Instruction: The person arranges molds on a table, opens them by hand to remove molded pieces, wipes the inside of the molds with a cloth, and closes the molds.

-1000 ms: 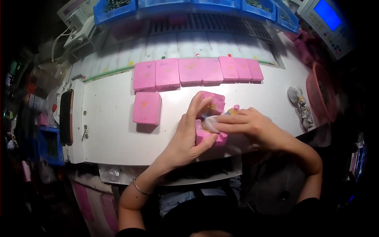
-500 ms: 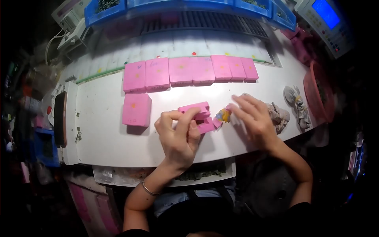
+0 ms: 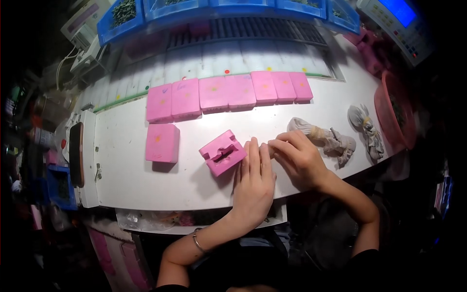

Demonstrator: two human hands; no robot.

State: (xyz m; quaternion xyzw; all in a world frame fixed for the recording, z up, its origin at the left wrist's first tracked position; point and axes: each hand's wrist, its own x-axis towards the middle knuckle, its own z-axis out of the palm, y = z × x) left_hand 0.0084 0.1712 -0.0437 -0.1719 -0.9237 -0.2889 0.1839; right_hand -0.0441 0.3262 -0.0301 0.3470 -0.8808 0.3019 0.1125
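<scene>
dark rectangular slab (image 3: 77, 155), probably a phone, left | blue plastic bins (image 3: 238, 10), top | white blue-screened control panel (image 3: 390, 25), upper right

My counter (image 3: 126, 185) looks smooth and faintly glossy, the pink blocks (image 3: 185, 97) matt and smooth. The wrapped bundles (image 3: 318, 135) look like wrinkled, rough cloth; the blue bins (image 3: 182, 11), shiny plastic; my bracelet (image 3: 196, 240), polished metal.

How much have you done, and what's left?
The open pink block shows its slot, so opening it looks done. The left hand and right hand work beside it, anything held hidden. The back row of pink blocks looks closed, so maybe those remain.
</scene>
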